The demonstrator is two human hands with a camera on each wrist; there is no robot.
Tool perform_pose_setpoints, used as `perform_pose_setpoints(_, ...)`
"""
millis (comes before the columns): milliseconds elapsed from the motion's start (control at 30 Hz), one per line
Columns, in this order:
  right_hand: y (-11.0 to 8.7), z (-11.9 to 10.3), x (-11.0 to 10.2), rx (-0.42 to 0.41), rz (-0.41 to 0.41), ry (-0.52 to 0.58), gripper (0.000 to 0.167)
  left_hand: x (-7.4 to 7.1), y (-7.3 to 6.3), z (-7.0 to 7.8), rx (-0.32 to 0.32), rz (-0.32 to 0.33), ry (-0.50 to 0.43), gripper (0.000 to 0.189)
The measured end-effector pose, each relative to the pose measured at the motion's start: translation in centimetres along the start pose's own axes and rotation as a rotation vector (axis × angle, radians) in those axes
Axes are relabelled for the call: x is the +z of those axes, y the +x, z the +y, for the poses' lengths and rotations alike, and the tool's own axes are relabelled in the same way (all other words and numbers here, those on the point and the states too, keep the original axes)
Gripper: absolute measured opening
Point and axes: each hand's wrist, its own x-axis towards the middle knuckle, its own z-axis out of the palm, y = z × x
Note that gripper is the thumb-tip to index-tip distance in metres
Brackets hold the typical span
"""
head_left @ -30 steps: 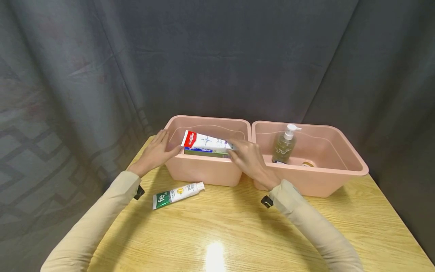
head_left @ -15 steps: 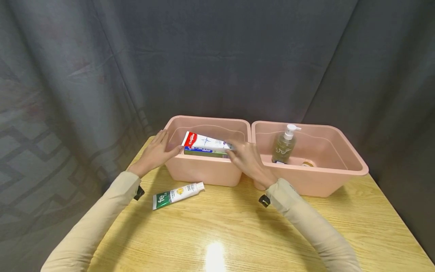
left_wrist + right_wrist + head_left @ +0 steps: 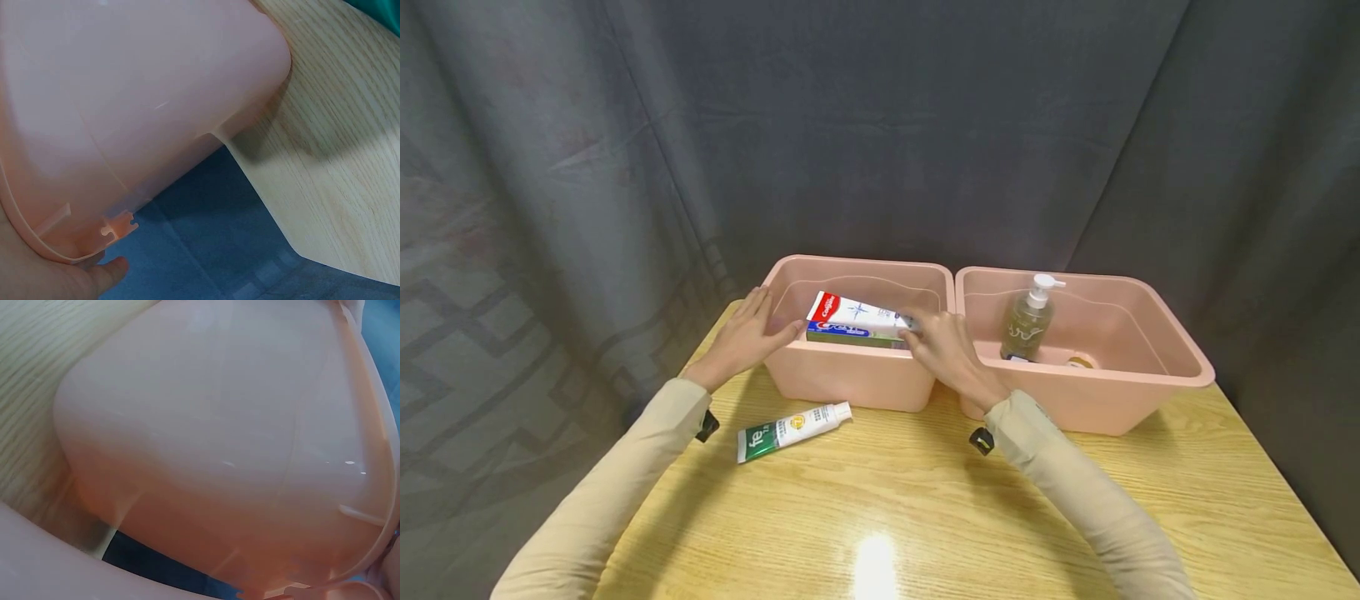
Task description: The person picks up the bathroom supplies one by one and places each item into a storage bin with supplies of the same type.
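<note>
My right hand (image 3: 946,346) reaches over the right end of the left pink bin (image 3: 850,379) and pinches a red and white Colgate toothpaste tube (image 3: 857,312) near its narrow end. Inside the bin, the tube lies at or just above a blue and green toothpaste box (image 3: 850,333); contact is unclear. My left hand (image 3: 741,333) rests at the bin's left front corner, fingers straight along the side and thumb over the front rim. In the left wrist view, part of that hand (image 3: 69,281) touches the rim. A green and white toothpaste tube (image 3: 793,429) lies on the table before the bin.
Against the left bin's right side stands a second pink bin (image 3: 1097,400). It contains a pump bottle (image 3: 1028,321) and a small round item (image 3: 1080,362), partly hidden by the front wall. The wooden table (image 3: 925,517) ends before a dark curtain (image 3: 880,150).
My right hand has shifted the Colgate tube slightly rightward and lower, over the box. The left hand keeps its place at the bin's corner.
</note>
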Motion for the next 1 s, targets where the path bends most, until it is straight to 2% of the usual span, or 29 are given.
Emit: perform_pose_setpoints(1000, 0.21, 0.17, -0.28, 0.063, -0.052, 0.020, 0.024, -0.06, 0.23, 0.07, 0.031, 0.005, 0.018, 0.102)
